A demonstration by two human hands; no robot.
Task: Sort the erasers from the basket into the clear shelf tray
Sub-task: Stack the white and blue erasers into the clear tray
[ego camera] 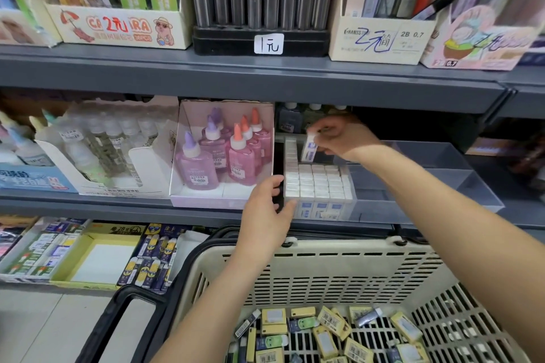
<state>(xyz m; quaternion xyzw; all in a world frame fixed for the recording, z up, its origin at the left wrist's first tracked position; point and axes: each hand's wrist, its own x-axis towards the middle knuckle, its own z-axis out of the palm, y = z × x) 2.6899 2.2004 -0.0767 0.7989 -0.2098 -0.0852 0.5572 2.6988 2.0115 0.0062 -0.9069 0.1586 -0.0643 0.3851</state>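
Two hands are at the clear shelf tray (427, 186) on the middle shelf. The right hand (343, 140) pinches a single white eraser (309, 147) with a blue sleeve, fingertips clamped on its upper end. The eraser hangs slightly tilted over the far part of the tray's left compartment, just above the open gap there. The left hand (267, 211) grips the tray's near left corner, with the thumb on the front wall and the fingers curled round the left side, apparently to steady it. Packed rows of erasers (318, 184) stand on end in the near part of that compartment, touching one another. Many more loose erasers (327, 333), mostly in yellow sleeves, lie jumbled in the beige basket (324, 262) near the camera. Pink glue bottles (236, 156) stand in a box just left of the tray.

An eraser like this should be light and firm with a little give, and its paper sleeve is probably smooth. A pinch across the top end looks right, leaving the lower end free to slot beside its neighbours.
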